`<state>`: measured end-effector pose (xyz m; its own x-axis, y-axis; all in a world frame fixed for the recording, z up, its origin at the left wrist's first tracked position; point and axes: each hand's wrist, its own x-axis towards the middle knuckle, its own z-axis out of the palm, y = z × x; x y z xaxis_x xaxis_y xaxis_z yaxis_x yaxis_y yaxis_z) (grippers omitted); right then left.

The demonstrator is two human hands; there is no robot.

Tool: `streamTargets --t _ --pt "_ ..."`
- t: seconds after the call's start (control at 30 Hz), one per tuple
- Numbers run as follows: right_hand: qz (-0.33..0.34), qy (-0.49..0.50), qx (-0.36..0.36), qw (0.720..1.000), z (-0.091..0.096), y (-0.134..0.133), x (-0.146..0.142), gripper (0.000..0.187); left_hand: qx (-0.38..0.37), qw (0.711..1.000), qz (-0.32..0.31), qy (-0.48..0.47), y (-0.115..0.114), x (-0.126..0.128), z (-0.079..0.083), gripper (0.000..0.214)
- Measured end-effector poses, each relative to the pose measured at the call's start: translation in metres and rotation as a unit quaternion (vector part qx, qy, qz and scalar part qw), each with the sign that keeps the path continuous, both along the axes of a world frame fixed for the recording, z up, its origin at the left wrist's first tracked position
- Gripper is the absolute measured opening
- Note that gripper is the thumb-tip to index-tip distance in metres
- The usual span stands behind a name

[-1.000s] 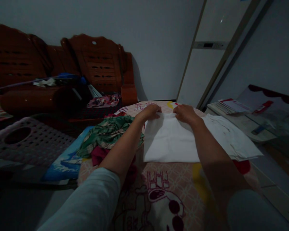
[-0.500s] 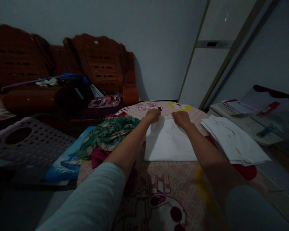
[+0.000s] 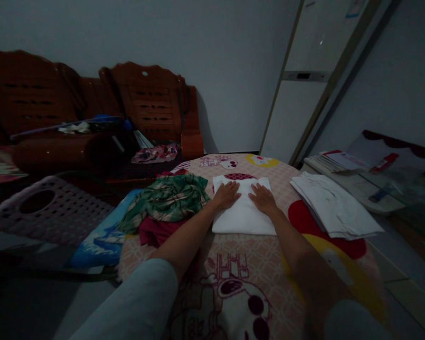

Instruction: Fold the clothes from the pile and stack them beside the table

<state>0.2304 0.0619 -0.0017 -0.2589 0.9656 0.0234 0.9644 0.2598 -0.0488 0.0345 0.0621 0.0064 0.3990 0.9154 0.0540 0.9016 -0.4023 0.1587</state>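
Observation:
A folded white garment, perhaps a shirt (image 3: pixel 244 219), lies flat in front of me on a table with a patterned pink cloth (image 3: pixel 255 250). My left hand (image 3: pixel 227 194) rests on its upper left part, palm down with fingers spread. On the upper right part lies my right hand (image 3: pixel 263 197), also flat with the fingers apart. Between the garment's two far corners a dip in its edge shows the dark red print of the cloth. Neither hand grips anything.
To the left is a heap of crumpled clothes with a green plaid piece (image 3: pixel 170 196) on top. Folded white clothes (image 3: pixel 335 205) lie at the table's right. Beyond stand a wooden sofa (image 3: pixel 148 104), a pink woven chair (image 3: pixel 63 208) and a side table with papers (image 3: pixel 340 160).
Both hands have let go of the garment's far edge and drawn slightly nearer, now lying flat on it. The far edge has spread out into two corners. The view has shifted slightly.

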Motion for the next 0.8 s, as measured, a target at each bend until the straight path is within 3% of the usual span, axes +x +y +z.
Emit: streamTargets --t 0.17,0.3,0.43,0.6,0.8 --pt "0.014 0.045 0.034 0.998 0.0 -0.003 0.011 0.05 -0.004 1.0 -0.008 -0.017 -0.001 -0.001 0.002 0.052" --pt "-0.076 0.123 0.067 0.987 -0.001 -0.007 0.031 0.041 -0.008 0.998 0.021 -0.051 -0.006 -0.003 0.001 0.058" --pt "-0.126 0.128 0.05 0.983 -0.002 -0.007 0.049 0.034 0.027 0.989 0.109 -0.097 -0.014 -0.019 -0.008 0.053" --pt "-0.144 0.128 0.046 0.98 -0.002 0.004 0.056 0.024 0.042 0.947 0.264 -0.177 -0.012 -0.048 -0.006 0.039" --pt "-0.171 0.114 0.069 0.976 -0.004 0.014 0.053 0.027 0.02 0.926 0.298 -0.231 -0.004 -0.055 0.002 0.031"
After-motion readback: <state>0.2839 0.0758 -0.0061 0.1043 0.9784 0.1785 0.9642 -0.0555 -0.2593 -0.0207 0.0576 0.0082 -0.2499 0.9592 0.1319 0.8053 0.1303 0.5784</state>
